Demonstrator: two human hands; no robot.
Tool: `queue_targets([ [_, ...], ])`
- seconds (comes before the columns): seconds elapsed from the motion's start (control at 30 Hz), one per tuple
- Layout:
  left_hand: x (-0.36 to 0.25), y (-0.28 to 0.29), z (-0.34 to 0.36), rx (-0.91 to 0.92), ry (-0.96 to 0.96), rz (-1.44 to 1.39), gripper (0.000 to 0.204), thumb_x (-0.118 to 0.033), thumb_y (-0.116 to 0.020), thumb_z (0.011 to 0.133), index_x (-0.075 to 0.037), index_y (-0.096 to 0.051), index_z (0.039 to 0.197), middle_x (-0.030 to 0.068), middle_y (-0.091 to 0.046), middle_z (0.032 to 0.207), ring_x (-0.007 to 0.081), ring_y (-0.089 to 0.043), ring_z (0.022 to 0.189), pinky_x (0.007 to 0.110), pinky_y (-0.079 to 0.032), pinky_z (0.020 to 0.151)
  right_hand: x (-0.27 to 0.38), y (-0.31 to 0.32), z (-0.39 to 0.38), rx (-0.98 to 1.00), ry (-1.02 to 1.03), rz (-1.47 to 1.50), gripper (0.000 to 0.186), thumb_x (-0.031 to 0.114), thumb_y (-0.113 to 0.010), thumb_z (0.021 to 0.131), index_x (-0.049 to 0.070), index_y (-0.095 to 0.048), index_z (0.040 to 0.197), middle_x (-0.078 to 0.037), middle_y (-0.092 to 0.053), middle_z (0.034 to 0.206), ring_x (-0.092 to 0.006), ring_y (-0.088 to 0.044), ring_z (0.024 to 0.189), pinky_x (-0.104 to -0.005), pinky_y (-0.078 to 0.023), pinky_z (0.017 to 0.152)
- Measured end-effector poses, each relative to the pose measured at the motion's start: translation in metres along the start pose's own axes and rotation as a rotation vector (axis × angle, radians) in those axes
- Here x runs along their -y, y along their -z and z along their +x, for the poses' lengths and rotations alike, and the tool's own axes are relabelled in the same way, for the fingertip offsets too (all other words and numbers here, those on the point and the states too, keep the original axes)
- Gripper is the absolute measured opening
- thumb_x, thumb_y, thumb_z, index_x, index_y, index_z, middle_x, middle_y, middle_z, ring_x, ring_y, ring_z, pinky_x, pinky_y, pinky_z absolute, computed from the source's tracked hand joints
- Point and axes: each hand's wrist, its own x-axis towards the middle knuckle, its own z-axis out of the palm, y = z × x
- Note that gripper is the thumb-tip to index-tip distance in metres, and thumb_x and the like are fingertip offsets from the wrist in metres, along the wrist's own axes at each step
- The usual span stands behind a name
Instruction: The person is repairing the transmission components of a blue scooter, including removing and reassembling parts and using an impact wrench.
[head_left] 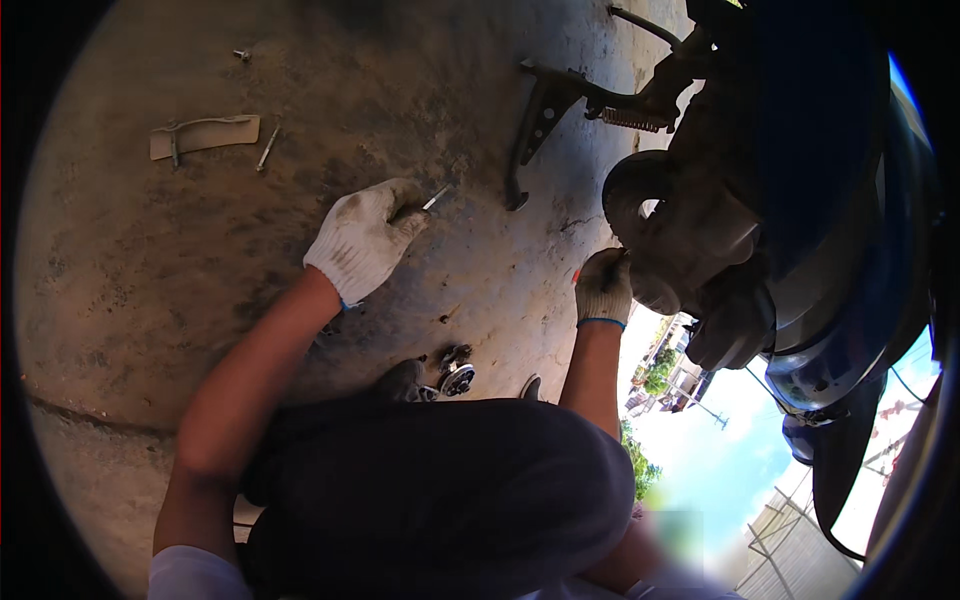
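Two gloved hands, left (362, 240) closed around a metal tool (435, 198), right (603, 287) curled against the engine casing (690, 230), grip unclear.

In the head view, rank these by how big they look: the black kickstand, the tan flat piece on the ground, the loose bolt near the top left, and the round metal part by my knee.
Largest to smallest as they look:
1. black kickstand
2. tan flat piece
3. round metal part
4. loose bolt
The fisheye lens shrinks things near the rim, so the bolt's look is unsure.

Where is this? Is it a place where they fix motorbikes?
Probably yes: an outdoor repair spot on bare concrete floor. A blue motorbike stands on its kickstand, small metal parts lie about, and the gloved left hand holds a small tool.
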Motion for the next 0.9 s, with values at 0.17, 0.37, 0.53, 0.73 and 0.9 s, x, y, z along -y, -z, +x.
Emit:
queue_targets([
  [0.17,0.0,0.001,0.005,0.011,0.014,0.004,0.035,-0.021,-0.068,0.1,0.001,-0.067,0.129,0.0218,-0.074,0.121,0.0371,-0.071,0.116,0.043,-0.055,0.099,0.006,0.014,0.04,-0.076,-0.025,-0.043,0.016,0.025,-0.064,0.107,0.011,-0.07,0.103,-0.001,-0.075,0.096,-0.0155,-0.073,0.091,-0.0307,-0.062,0.087],
  [0.37,-0.002,0.004,0.01,0.048,0.039,0.012,0.034,-0.02,-0.069,0.1,0.0,-0.068,0.126,0.0202,-0.075,0.114,0.0326,-0.073,0.109,0.041,-0.055,0.095,0.008,0.009,0.065,-0.092,-0.131,0.044,0.018,0.025,-0.06,0.107,0.013,-0.072,0.101,0.0,-0.076,0.093,-0.0151,-0.074,0.09,-0.0323,-0.062,0.087],
  [0.53,-0.004,0.011,0.007,0.084,0.045,0.031,0.032,-0.02,-0.069,0.099,0.001,-0.068,0.123,0.0191,-0.075,0.109,0.032,-0.073,0.105,0.041,-0.055,0.093,-0.01,-0.017,0.069,-0.232,-0.009,0.111,0.024,0.023,-0.053,0.109,0.01,-0.073,0.107,-0.003,-0.078,0.107,-0.0162,-0.074,0.1,-0.0325,-0.06,0.095],
  [0.73,-0.005,0.01,0.009,0.088,0.023,0.027,0.031,-0.02,-0.07,0.099,0.001,-0.068,0.122,0.0198,-0.075,0.109,0.0334,-0.073,0.105,0.042,-0.055,0.092,0.002,-0.013,0.076,-0.274,0.058,0.052,0.024,0.024,-0.055,0.109,0.009,-0.072,0.109,-0.002,-0.078,0.108,-0.0161,-0.075,0.101,-0.0319,-0.061,0.094],
  [0.9,0.004,0.012,0.006,0.063,0.012,0.035,0.03,-0.018,-0.07,0.099,0.001,-0.067,0.122,0.02,-0.075,0.11,0.0338,-0.073,0.105,0.042,-0.056,0.092,-0.017,-0.029,0.058,-0.282,0.13,0.057,0.013,0.028,-0.064,0.104,0.015,-0.067,0.103,0.004,-0.071,0.106,-0.0091,-0.066,0.106,-0.0268,-0.052,0.099],
])
